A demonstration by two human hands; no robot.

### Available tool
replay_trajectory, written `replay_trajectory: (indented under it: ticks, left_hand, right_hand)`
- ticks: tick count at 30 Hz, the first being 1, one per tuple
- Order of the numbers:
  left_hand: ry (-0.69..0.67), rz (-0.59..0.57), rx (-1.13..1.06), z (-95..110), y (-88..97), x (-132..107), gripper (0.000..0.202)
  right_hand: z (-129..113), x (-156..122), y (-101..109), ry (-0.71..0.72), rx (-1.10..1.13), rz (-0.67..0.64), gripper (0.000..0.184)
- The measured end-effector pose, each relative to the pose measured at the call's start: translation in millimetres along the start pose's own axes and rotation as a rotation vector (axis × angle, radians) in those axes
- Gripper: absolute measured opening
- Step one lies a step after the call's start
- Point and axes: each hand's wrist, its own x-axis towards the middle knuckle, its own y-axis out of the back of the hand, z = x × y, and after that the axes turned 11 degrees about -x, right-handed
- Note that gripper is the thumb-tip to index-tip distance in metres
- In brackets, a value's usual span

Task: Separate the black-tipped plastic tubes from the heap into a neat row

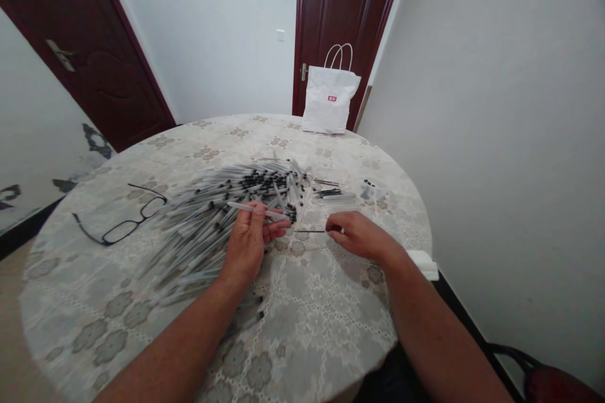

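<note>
Forearms (189, 330) lie nearest my view, spanning the worktop (302, 308). I see the left hand (251, 233) grasping a pale tube (239, 206), likely for steadiness; the right hand (355, 233) pinches a dark rod (309, 231) endwise, leaving its length free. Piled pens (201, 230) lie leftward, seemingly for reach.

A slim, whitish tube (242, 206) is lying slantwise in the left hand (250, 231); a thin, dark, straight rod (312, 231) is pointing leftward from the right hand (353, 233).
</note>
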Motion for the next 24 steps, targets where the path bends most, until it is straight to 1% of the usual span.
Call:
replay_trajectory:
  ticks: [2, 4, 7, 10, 13, 18, 22, 24]
  left_hand:
    - [-0.005, 0.001, 0.007, 0, -0.3, -1, 0.034]
    - [-0.026, 0.000, 0.017, 0, -0.2, -1, 0.034]
    - [-0.036, -0.017, 0.044, 1, -0.1, -2, 0.034]
    - [-0.026, -0.038, 0.086, 0, -1.0, -4, 0.035]
    - [-0.024, -0.047, 0.111, -1, -2.1, -5, 0.035]
    - [-0.020, -0.035, 0.129, -1, -2.5, -5, 0.036]
    - [-0.017, -0.038, 0.141, 0, -2.8, -5, 0.037]
    - [-0.016, -0.041, 0.145, 0, -2.9, -5, 0.037]
  right_hand:
    - [6, -5, 4, -0.031, -0.049, 0.006, 0.016]
    - [17, -12, 10, -0.124, -0.140, -0.011, 0.017]
    - [40, -22, 15, -0.288, -0.257, -0.130, 0.019]
    - [57, -29, 12, -0.375, -0.278, -0.247, 0.019]
    - [62, -28, 4, -0.421, -0.292, -0.288, 0.022]
    - [60, -21, -9, -0.485, -0.320, -0.280, 0.024]
    - [60, -21, -11, -0.479, -0.305, -0.279, 0.024]
    - [60, -22, -8, -0.435, -0.291, -0.271, 0.023]
